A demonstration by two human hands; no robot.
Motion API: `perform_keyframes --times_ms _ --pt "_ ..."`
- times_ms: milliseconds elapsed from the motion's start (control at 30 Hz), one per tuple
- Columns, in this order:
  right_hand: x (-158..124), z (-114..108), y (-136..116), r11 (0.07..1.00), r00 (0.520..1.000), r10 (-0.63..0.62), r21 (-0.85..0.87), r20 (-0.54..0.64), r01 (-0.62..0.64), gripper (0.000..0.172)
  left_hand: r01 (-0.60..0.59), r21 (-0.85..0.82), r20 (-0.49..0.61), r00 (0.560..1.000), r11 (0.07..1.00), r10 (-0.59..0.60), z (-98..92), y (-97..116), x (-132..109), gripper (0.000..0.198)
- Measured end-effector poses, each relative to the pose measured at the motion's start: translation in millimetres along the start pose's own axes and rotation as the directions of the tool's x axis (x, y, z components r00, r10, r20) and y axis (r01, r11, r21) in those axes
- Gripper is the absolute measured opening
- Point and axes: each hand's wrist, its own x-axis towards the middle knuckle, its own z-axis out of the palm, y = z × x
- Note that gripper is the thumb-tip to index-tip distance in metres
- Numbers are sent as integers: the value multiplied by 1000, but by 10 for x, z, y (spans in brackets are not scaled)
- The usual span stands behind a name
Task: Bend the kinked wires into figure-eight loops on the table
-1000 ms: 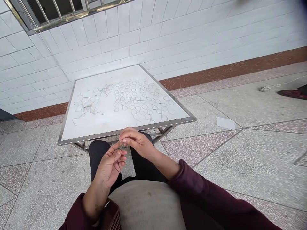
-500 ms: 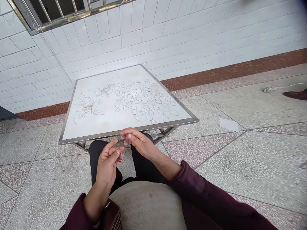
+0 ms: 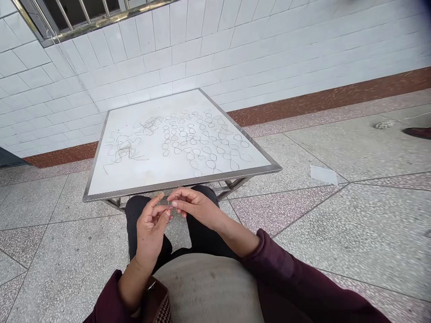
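Note:
My left hand (image 3: 153,226) pinches a thin wire (image 3: 170,217) between thumb and fingertips, above my lap and just short of the table's front edge. From the right, my right hand (image 3: 195,204) meets it, its thumb and fingers closed on the same wire. The fingers hide most of the wire's shape. On the white-topped table (image 3: 141,177) lie many wire figure-eight loops (image 3: 211,157), spread over the right half. Tangled loose wires (image 3: 124,150) form a pile at the left, with another small heap (image 3: 150,124) behind it.
The table has a metal rim and stands against a white tiled wall (image 3: 161,54). A barred window (image 3: 87,13) is at upper left. A white sheet (image 3: 323,175) lies on the speckled floor at right, and beyond it are a white cord bundle (image 3: 384,124) and a shoe (image 3: 419,132).
My right hand has come down and closer to my left, so the fingertips now meet at the wire. My left hand has stayed nearly in place.

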Motion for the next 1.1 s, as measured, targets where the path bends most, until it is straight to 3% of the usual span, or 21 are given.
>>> perform_keyframes --times_ms 633,1100 --pt "12 -10 -60 978 996 -24 -203 89 42 21 76 28 53 996 997 -78 -50 -24 1 51" --pt "40 -5 -9 989 1000 -4 -148 -3 3 32 112 60 0 994 992 -113 -40 -1 -20 61"
